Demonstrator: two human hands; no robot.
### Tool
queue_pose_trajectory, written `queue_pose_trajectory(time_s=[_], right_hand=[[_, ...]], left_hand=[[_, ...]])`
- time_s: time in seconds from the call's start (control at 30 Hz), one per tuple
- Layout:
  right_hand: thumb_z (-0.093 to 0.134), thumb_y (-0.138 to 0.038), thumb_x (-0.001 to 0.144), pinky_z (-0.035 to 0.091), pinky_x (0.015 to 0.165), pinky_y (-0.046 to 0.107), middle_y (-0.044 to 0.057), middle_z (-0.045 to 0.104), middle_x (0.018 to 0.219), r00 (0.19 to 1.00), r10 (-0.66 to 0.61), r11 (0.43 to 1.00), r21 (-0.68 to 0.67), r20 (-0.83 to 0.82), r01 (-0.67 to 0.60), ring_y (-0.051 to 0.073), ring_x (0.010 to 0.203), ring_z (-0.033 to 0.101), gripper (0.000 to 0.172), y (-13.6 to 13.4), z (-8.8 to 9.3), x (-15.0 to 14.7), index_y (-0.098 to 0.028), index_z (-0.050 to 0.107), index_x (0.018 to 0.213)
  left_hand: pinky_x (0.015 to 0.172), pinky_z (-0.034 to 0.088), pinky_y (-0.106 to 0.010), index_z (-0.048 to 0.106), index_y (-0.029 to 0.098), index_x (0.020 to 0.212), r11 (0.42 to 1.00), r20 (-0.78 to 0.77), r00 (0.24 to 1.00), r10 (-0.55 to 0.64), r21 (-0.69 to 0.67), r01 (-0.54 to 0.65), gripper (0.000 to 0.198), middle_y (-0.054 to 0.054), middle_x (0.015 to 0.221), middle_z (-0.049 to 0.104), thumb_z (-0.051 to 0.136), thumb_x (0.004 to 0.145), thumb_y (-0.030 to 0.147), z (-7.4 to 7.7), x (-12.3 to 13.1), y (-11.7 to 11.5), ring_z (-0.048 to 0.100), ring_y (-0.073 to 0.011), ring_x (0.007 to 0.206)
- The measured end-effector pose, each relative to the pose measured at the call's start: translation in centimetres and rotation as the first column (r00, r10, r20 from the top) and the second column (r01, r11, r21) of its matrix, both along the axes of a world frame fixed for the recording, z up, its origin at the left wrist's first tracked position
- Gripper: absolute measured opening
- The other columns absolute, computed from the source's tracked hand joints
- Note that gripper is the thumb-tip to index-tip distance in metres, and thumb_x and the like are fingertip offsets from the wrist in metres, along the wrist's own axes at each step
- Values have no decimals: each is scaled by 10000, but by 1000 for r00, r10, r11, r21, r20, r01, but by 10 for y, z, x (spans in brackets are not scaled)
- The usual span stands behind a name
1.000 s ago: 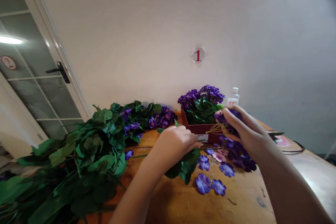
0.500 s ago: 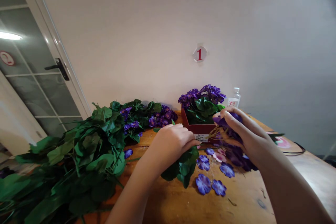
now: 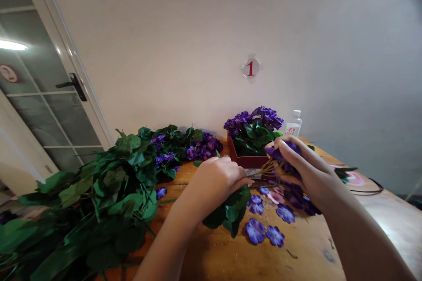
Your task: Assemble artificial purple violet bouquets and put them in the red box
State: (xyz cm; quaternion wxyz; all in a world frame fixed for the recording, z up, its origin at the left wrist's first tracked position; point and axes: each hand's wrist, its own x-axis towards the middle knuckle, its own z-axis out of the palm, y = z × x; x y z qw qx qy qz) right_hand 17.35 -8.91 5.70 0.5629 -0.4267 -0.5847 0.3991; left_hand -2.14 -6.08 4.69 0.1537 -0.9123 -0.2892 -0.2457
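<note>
My left hand (image 3: 222, 178) is closed around the stem of an artificial leaf spray (image 3: 227, 213), whose green leaves hang below the palm. A cluster of purple artificial flowers (image 3: 290, 171) is gripped in my right hand (image 3: 303, 162), its thin pale stems pointing left toward the left fingertips. Whether the two sets of stems touch I cannot tell. Under the hands, several loose purple blossoms (image 3: 255, 231) and a pink blossom (image 3: 276, 196) lie on the wooden table (image 3: 227, 257).
A large heap of green artificial leaves (image 3: 108, 202) covers the left side. Behind the hands stands a red box (image 3: 249, 160) holding purple flowers (image 3: 263, 118) and leaves. A clear bottle (image 3: 294, 123) is beside it, and a black cable (image 3: 369, 191) lies at the right.
Both hands keep their holds and have barely moved. The right hand with the flower cluster shifted slightly left; the leaves under the left hand moved a little.
</note>
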Motion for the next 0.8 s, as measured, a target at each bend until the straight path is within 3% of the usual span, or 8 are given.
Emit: queue_pose_trajectory(time_s=[0.3,0.47,0.57,0.67,0.8], right_hand=[[505,-517,841,343,455,150,-40,395,689,983,23,997,66,181,-35,59,543,364,305,2,-5,-1,-241,466,964],[654,-432,747,461,662,237,-12,569,849,854,-87,979,201,513,-21,135,745,549,382,10,-7,9,-255,456,1021],[669,-400,728,480,695,256,-19,609,855,813,-102,981,196,573,-15,148,762,584,381,14,-10,12,-260,470,1022],[670,-266,715,478,651,216,-36,615,851,812,-133,971,240,568,-9,129,746,592,356,16,-14,14,-268,486,1020],[624,-184,723,465,623,199,-35,602,853,825,-188,949,314,532,14,114,720,571,334,21,-20,13,-259,492,1021]], left_hand=[[605,395,-268,626,160,767,996,-9,999,39,-75,-40,266,-12,714,642,489,891,350,-2,2,5,571,-157,676],[645,411,-271,624,161,783,989,-17,998,60,-134,-62,278,-21,754,650,467,902,357,-4,2,9,591,-165,718],[655,411,-272,623,162,773,988,-34,998,56,-140,-60,303,-22,764,658,454,906,375,-5,3,8,597,-163,727],[639,409,-281,615,162,766,996,-69,997,32,-84,-38,292,-15,751,656,455,908,360,-6,6,9,595,-165,721],[589,408,-303,592,143,740,993,-126,992,30,119,-15,223,-26,681,620,502,890,281,-10,9,10,581,-185,665]])
